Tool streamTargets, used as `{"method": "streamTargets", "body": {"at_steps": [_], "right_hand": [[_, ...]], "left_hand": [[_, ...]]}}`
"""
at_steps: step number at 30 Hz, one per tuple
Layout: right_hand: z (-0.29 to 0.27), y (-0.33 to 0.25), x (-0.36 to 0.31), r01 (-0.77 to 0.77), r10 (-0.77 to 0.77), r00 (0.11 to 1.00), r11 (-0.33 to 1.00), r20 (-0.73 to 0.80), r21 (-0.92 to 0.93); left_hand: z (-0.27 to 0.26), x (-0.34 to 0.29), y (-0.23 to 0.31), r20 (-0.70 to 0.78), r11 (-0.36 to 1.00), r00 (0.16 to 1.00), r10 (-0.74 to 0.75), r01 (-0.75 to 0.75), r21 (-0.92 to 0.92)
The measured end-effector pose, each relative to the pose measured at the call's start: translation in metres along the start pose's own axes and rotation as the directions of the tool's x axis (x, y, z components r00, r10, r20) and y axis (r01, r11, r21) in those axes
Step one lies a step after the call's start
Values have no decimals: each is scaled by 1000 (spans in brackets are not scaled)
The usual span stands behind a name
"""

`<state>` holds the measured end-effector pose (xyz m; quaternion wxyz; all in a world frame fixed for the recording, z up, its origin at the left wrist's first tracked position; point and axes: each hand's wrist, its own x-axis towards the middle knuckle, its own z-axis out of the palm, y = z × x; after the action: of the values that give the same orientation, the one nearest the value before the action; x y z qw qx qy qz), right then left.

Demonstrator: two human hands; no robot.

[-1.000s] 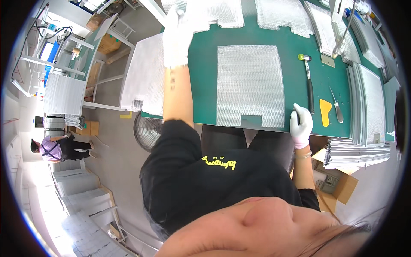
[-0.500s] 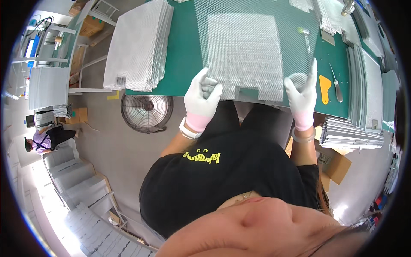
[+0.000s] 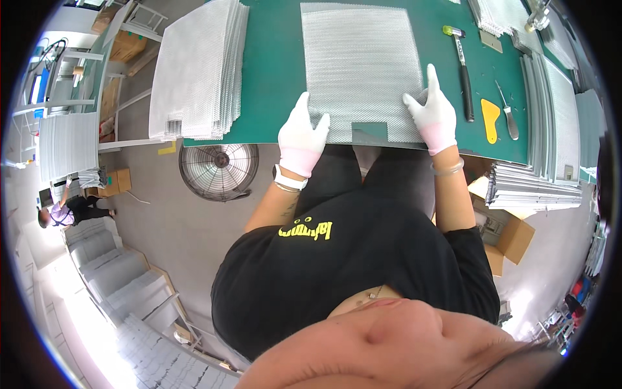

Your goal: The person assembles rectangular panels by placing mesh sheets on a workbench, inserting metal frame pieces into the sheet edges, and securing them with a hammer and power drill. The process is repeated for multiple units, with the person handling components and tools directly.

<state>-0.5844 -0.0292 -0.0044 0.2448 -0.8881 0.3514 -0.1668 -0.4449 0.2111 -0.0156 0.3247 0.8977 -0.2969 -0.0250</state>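
Note:
On the green table in front of me lies a silvery wire-mesh panel (image 3: pixel 363 65), apparently a stack, with a rectangular cutout in its near edge. My left hand (image 3: pixel 303 135), in a white glove with a pink cuff, is at the near left corner, thumb and fingers apart. At the right edge is my right hand (image 3: pixel 433 115), gloved alike; its index finger points away from me and its thumb reaches the mesh. Neither hand is closed round anything. Whether the left fingertips touch the mesh is hard to see.
A tall mesh stack (image 3: pixel 197 71) stands left on the table (image 3: pixel 275 71). To the right lie a hammer (image 3: pixel 464 78), a yellow scraper-like piece (image 3: pixel 490 121) and a screwdriver-like tool (image 3: pixel 510 120). More panels (image 3: pixel 557 123) line the right edge. A floor fan (image 3: pixel 220 172) sits below; another person (image 3: pixel 71 211) is far left.
A large see-through mesh sheet, held up over the panel between my hands, has come down and no longer covers the hammer. My right hand has moved left, the spread fingers nearer the panel.

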Motion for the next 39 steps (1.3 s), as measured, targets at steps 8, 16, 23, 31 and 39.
{"method": "streamTargets", "body": {"at_steps": [8, 16, 23, 31, 39], "right_hand": [[10, 11, -3, 70, -72, 997, 996, -29, -60], [7, 11, 0, 88, -89, 996, 996, -19, -18], [-1, 4, 4, 38, -33, 996, 998, 77, -57], [-46, 19, 65, 131, -89, 975, 970, 204, -206], [-107, 179, 291, -442, 326, 881, 824, -343, -355]], "left_hand": [[6, 0, -7, -78, 994, 993, 92, -87, 64], [8, 0, -11, -74, 995, 993, 89, -85, 52], [-1, 3, -1, 44, 999, 998, -39, 39, 21], [-17, 26, -10, 57, 941, 954, 294, -300, 159], [-22, 39, -8, 19, 889, 901, 433, -431, 157]]}}
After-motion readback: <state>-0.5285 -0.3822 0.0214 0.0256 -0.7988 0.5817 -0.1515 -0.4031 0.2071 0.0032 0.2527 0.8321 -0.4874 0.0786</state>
